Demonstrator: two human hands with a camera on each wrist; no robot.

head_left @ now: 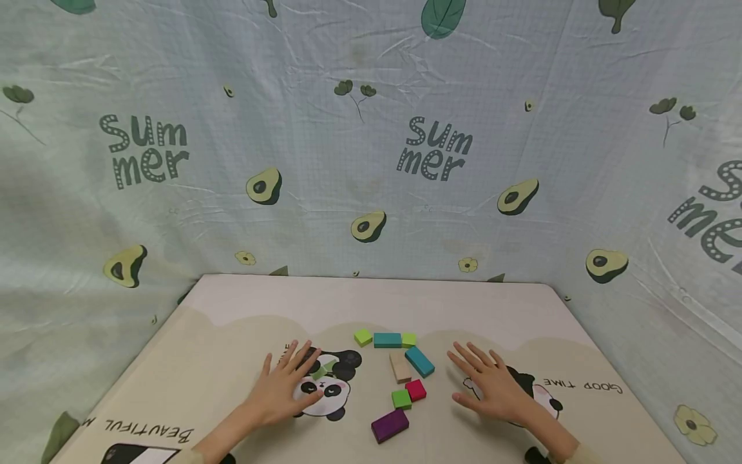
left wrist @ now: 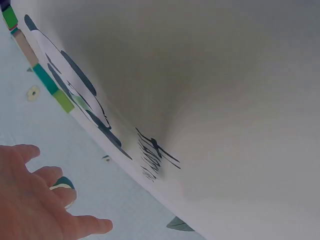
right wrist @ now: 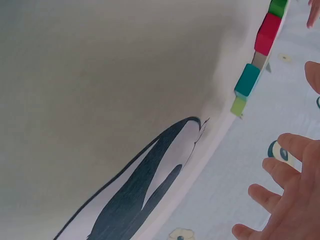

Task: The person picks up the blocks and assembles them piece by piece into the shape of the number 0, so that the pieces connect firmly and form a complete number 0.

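Both hands are held palm down over the table with fingers spread, holding nothing. My left hand (head_left: 284,392) is above a printed panda, to the left of a loose group of coloured blocks. On the group's other side is my right hand (head_left: 491,388). Between them lie a purple block (head_left: 390,426), a green block (head_left: 401,399), a red block (head_left: 415,389), a tan block (head_left: 400,367), a slanted teal block (head_left: 420,361), another teal block (head_left: 387,340) and two lime blocks, one (head_left: 363,337) standing apart and one (head_left: 408,339) against the teal.
The pale table cover (head_left: 324,299) carries printed pandas and lettering. A cloth curtain (head_left: 324,148) with avocados and "summer" lettering hangs behind the table and along both sides. The table's back edge runs close to the curtain.
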